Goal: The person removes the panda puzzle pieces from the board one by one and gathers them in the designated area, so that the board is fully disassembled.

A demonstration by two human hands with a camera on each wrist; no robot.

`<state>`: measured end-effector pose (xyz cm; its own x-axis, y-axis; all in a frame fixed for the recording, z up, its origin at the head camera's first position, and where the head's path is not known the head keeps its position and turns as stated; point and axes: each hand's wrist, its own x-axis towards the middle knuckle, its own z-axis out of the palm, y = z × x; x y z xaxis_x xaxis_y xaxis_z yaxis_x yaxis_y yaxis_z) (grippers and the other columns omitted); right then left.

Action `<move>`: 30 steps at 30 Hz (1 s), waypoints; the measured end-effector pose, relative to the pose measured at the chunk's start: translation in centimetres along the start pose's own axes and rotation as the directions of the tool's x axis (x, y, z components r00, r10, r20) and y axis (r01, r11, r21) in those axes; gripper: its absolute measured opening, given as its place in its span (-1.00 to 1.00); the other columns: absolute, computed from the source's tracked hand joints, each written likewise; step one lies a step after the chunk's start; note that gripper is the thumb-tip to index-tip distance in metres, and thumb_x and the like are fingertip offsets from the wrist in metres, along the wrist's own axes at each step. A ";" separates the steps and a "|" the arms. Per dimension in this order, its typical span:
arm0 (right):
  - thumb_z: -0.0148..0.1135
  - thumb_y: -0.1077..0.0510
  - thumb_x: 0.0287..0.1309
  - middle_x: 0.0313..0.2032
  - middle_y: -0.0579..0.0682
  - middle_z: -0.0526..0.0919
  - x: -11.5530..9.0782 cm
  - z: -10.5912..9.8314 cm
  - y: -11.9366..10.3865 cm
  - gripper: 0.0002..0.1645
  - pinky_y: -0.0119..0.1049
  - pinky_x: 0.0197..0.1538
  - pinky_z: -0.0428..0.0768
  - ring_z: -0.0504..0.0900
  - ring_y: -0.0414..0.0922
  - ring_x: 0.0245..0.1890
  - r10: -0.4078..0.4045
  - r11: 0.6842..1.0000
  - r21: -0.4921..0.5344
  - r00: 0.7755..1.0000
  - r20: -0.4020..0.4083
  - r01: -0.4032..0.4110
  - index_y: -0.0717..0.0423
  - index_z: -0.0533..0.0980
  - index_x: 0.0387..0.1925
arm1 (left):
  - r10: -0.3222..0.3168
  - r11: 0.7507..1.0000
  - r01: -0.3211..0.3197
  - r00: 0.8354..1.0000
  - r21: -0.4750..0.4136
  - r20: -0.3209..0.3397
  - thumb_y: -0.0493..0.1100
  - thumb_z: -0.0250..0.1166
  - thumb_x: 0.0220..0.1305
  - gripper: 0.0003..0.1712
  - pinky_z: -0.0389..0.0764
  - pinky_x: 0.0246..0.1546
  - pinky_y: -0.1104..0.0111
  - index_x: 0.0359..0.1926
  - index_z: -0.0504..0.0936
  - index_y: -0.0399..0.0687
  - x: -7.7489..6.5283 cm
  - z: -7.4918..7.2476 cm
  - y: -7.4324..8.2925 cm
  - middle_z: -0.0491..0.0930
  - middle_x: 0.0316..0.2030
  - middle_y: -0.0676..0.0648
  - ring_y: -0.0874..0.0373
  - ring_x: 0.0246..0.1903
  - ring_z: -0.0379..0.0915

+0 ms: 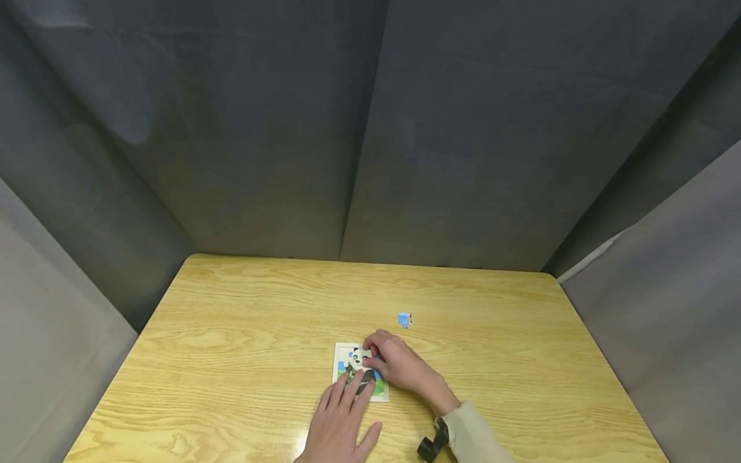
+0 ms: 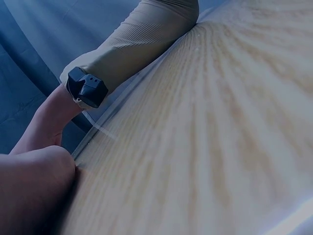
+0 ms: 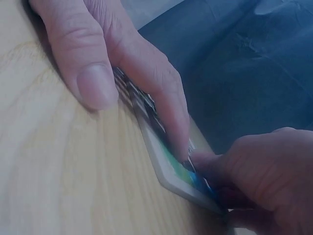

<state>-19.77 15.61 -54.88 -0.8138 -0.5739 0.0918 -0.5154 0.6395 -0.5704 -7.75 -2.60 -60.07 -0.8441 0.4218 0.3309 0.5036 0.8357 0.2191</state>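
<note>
From here the left grip (image 2: 32,188) shows only as a rounded, bare piece of hand low at the tabletop (image 2: 195,142), a dark strip of shadow (image 2: 68,205) along its edge; its fingers are hidden, so I can't fairly say what they do. Just above the grip, the right wrist (image 2: 51,112) slants down behind it, a black camera (image 2: 90,90) strapped on. Up and right of the grip stretches a ribbed beige sleeve (image 2: 132,51). Blue cloth (image 2: 29,44) hangs beyond it, and streaky wood grain fans out to the grip's right, towards a bright glare (image 2: 293,218).
</note>
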 end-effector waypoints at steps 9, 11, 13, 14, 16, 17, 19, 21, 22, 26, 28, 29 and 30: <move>0.29 0.16 0.45 -0.30 -0.22 0.49 0.4 0.5 -0.7 -0.75 -0.43 -0.29 0.47 0.41 -0.29 -0.36 -0.081 0.993 -0.090 0.997 -0.002 0.081 0.04 0.64 0.10 | -0.003 1.000 0.003 1.000 -0.003 0.020 0.35 -0.05 0.57 -0.27 0.39 0.35 -0.06 0.53 0.37 0.09 0.2 -0.2 0.0 0.21 0.58 -0.07 -0.12 0.50 0.17; 0.27 0.17 0.46 -0.31 -0.22 0.49 0.6 0.7 -0.9 -0.77 -0.43 -0.28 0.48 0.41 -0.29 -0.36 -0.081 0.993 -0.085 0.997 0.011 0.082 0.03 0.64 0.08 | -0.008 1.000 0.008 0.999 0.000 0.032 0.36 -0.06 0.57 -0.26 0.38 0.35 -0.05 0.53 0.38 0.09 0.2 -0.3 0.0 0.22 0.58 -0.07 -0.12 0.50 0.16; 0.25 0.18 0.47 -0.30 -0.22 0.50 0.7 0.8 -1.1 -0.79 -0.44 -0.27 0.49 0.42 -0.29 -0.36 -0.076 0.994 -0.075 0.997 0.027 0.078 0.05 0.64 0.06 | -0.010 1.000 0.010 0.999 0.007 0.043 0.37 -0.07 0.57 -0.26 0.38 0.35 -0.05 0.53 0.38 0.09 0.2 -0.3 0.0 0.22 0.58 -0.06 -0.11 0.50 0.16; 0.25 0.18 0.47 -0.29 -0.22 0.50 0.8 0.9 -1.1 -0.80 -0.44 -0.26 0.50 0.42 -0.29 -0.36 -0.072 0.994 -0.074 0.997 0.033 0.075 0.05 0.64 0.05 | -0.012 1.000 0.011 0.999 0.013 0.048 0.37 -0.08 0.57 -0.26 0.38 0.35 -0.04 0.53 0.37 0.10 0.1 -0.3 0.0 0.22 0.58 -0.06 -0.11 0.50 0.16; 0.25 0.19 0.47 -0.27 -0.21 0.53 1.0 1.0 -1.3 -0.82 -0.44 -0.25 0.52 0.44 -0.30 -0.35 -0.064 0.995 -0.071 0.997 0.045 0.067 0.06 0.63 0.03 | -0.014 1.000 0.013 0.998 0.025 0.054 0.38 -0.09 0.57 -0.25 0.39 0.36 -0.03 0.53 0.37 0.11 0.1 -0.3 0.0 0.23 0.57 -0.05 -0.10 0.50 0.17; 0.25 0.19 0.47 -0.25 -0.20 0.55 1.0 1.1 -1.3 -0.83 -0.44 -0.24 0.53 0.44 -0.31 -0.35 -0.059 0.996 -0.070 0.997 0.048 0.062 0.07 0.62 0.02 | -0.015 0.999 0.013 0.998 0.030 0.055 0.39 -0.10 0.57 -0.25 0.39 0.36 -0.02 0.54 0.37 0.11 0.0 -0.2 0.0 0.23 0.57 -0.05 -0.09 0.50 0.17; 0.26 0.19 0.46 -0.23 -0.18 0.57 1.1 1.1 -1.4 -0.83 -0.44 -0.23 0.54 0.45 -0.31 -0.34 -0.051 0.996 -0.070 0.997 0.053 0.055 0.08 0.62 0.01 | -0.016 0.999 0.013 0.998 0.039 0.057 0.39 -0.11 0.57 -0.24 0.40 0.36 -0.01 0.54 0.36 0.12 0.0 -0.2 0.0 0.23 0.57 -0.04 -0.09 0.50 0.17; 0.25 0.20 0.46 -0.22 -0.16 0.57 1.2 1.2 -1.5 -0.84 -0.45 -0.23 0.54 0.45 -0.31 -0.35 -0.046 0.996 -0.071 0.997 0.055 0.050 0.08 0.61 0.01 | -0.017 0.999 0.014 0.998 0.042 0.057 0.40 -0.11 0.57 -0.24 0.39 0.37 -0.01 0.55 0.36 0.12 0.0 -0.1 0.0 0.22 0.58 -0.04 -0.08 0.51 0.16; 0.25 0.20 0.46 -0.21 -0.14 0.56 1.2 1.2 -1.6 -0.84 -0.45 -0.24 0.54 0.44 -0.31 -0.35 -0.045 0.996 -0.073 0.997 0.055 0.049 0.09 0.60 0.01 | -0.018 0.999 0.015 0.998 0.043 0.058 0.40 -0.12 0.57 -0.24 0.38 0.37 0.00 0.55 0.35 0.13 0.0 -0.1 0.0 0.21 0.58 -0.04 -0.08 0.51 0.15; 0.26 0.20 0.46 -0.17 -0.09 0.46 1.1 1.2 -1.6 -0.82 -0.46 -0.22 0.52 0.41 -0.29 -0.33 -0.058 0.994 -0.088 0.997 0.043 0.061 0.11 0.58 0.03 | -0.016 0.999 0.014 0.999 0.051 0.046 0.40 -0.13 0.57 -0.24 0.38 0.37 -0.01 0.55 0.36 0.13 -0.1 0.0 0.0 0.21 0.58 -0.03 -0.07 0.51 0.16; 0.27 0.21 0.45 -0.12 -0.06 0.43 1.0 1.2 -1.6 -0.81 -0.45 -0.19 0.53 0.40 -0.28 -0.29 -0.067 0.993 -0.094 0.997 0.034 0.070 0.11 0.57 0.03 | -0.014 0.998 0.012 0.999 0.057 0.035 0.41 -0.12 0.57 -0.24 0.39 0.36 -0.01 0.54 0.37 0.13 -0.1 0.1 0.0 0.22 0.58 -0.03 -0.08 0.51 0.17; 0.27 0.21 0.44 -0.09 -0.06 0.42 1.0 1.2 -1.6 -0.81 -0.45 -0.17 0.54 0.40 -0.27 -0.26 -0.070 0.993 -0.098 0.997 0.028 0.072 0.11 0.57 0.03 | -0.013 0.998 0.012 0.999 0.061 0.030 0.41 -0.12 0.56 -0.24 0.40 0.36 -0.01 0.54 0.37 0.13 -0.1 0.1 0.0 0.23 0.58 -0.03 -0.08 0.50 0.18; 0.28 0.22 0.44 -0.07 -0.05 0.42 1.0 1.3 -1.6 -0.81 -0.45 -0.15 0.54 0.40 -0.27 -0.24 -0.072 0.992 -0.099 0.997 0.023 0.074 0.12 0.57 0.03 | -0.013 0.998 0.011 1.000 0.062 0.026 0.41 -0.12 0.56 -0.24 0.40 0.36 -0.01 0.54 0.37 0.14 -0.1 0.1 0.1 0.24 0.57 -0.03 -0.08 0.50 0.18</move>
<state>-19.44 13.34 -54.92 -0.7682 -0.6300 0.1139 -0.5982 0.6430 -0.4783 -7.67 -2.55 -60.15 -0.8551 0.4198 0.3041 0.4814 0.8608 0.1652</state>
